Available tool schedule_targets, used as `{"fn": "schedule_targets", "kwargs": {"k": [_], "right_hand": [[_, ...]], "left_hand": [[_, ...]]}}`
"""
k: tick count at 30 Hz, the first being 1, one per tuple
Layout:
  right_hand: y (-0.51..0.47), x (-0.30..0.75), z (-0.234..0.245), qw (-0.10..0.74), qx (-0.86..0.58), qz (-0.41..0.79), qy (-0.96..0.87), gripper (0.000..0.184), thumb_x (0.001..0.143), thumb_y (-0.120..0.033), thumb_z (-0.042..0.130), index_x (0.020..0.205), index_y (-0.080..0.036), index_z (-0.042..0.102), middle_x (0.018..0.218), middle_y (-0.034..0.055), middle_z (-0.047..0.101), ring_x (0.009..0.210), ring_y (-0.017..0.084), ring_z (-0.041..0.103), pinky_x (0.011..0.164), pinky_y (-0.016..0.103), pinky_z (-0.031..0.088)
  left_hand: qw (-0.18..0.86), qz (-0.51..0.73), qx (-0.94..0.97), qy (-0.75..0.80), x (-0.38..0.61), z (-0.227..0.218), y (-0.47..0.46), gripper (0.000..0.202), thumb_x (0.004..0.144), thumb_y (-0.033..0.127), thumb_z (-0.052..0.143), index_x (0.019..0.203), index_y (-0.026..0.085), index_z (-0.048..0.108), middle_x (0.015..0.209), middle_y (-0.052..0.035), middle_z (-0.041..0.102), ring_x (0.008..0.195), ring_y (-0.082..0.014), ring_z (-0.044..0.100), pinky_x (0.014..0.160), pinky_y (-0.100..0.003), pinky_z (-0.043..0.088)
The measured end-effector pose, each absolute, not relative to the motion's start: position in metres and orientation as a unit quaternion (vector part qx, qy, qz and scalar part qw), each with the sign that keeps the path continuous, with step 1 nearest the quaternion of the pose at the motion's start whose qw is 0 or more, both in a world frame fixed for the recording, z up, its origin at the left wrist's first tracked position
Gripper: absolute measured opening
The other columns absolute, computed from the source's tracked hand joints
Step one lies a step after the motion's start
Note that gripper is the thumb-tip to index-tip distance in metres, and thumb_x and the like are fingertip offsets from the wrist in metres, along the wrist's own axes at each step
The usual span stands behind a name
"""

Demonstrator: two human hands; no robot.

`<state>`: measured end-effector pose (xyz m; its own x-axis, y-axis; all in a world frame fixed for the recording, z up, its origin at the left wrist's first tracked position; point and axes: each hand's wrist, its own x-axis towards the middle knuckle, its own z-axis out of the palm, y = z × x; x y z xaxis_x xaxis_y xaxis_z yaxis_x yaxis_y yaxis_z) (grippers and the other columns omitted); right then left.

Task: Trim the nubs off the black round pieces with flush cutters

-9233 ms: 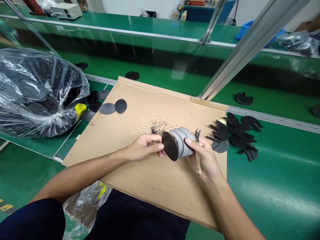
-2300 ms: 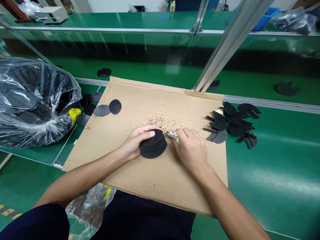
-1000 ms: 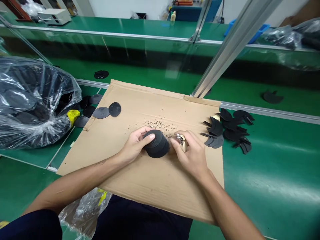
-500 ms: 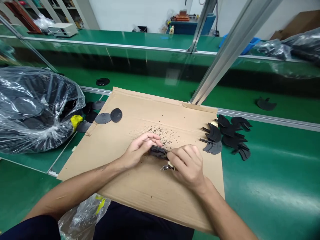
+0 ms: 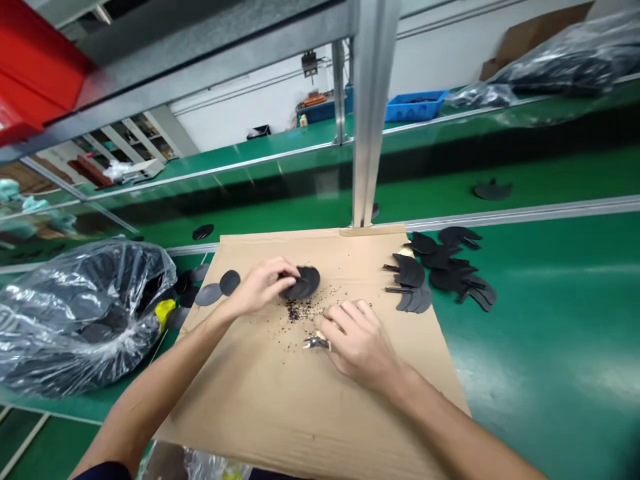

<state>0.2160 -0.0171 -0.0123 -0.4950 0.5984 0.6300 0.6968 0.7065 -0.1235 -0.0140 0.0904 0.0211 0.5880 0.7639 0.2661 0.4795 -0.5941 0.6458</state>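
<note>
My left hand [image 5: 260, 287] is closed round a stack of black round discs [image 5: 301, 283], held just above a brown cardboard sheet [image 5: 280, 387]. My right hand [image 5: 357, 343] rests on the cardboard nearer me, fingers curled on small metal nippers [image 5: 315, 342] whose tips poke out to the left. Tiny black trimmings [image 5: 300, 310] lie scattered between the two hands.
A clear plastic bag of black parts [image 5: 75, 313] sits at the left, with loose discs [image 5: 215, 290] beside it. A pile of black cut-off pieces [image 5: 440, 273] lies right of the cardboard. An aluminium post [image 5: 370, 113] rises behind, beyond it the green conveyor belt [image 5: 550, 180].
My head has tilted up, so the view shows more of the frame overhead. The left hand carried the disc stack away from me; the right hand stayed low with the nippers.
</note>
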Motion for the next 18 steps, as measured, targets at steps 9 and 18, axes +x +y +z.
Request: {"fn": "schedule_targets", "kwargs": {"k": [9, 18], "right_hand": [[-0.024, 0.215, -0.016, 0.266, -0.384, -0.030, -0.884, 0.004, 0.090, -0.016, 0.058, 0.088, -0.018, 0.060, 0.090, 0.0062, 0.063, 0.085, 0.021, 0.046, 0.074, 0.036, 0.029], [-0.030, 0.216, -0.010, 0.233, -0.395, 0.005, -0.889, 0.008, 0.089, -0.016, 0.061, 0.097, -0.018, 0.061, 0.095, 0.0069, 0.064, 0.089, 0.022, 0.047, 0.076, 0.037, 0.032]], "left_hand": [[0.087, 0.281, 0.793, 0.534, 0.034, 0.024, 0.251, 0.018, 0.083, 0.018, 0.057, 0.092, 0.017, 0.073, 0.098, -0.0079, 0.073, 0.093, -0.0220, 0.067, 0.093, -0.036, 0.054], [0.090, 0.187, 0.773, 0.599, 0.031, -0.005, 0.274, 0.013, 0.070, 0.017, 0.067, 0.081, 0.020, 0.074, 0.097, -0.0117, 0.076, 0.113, -0.0352, 0.063, 0.106, -0.048, 0.048]]}}
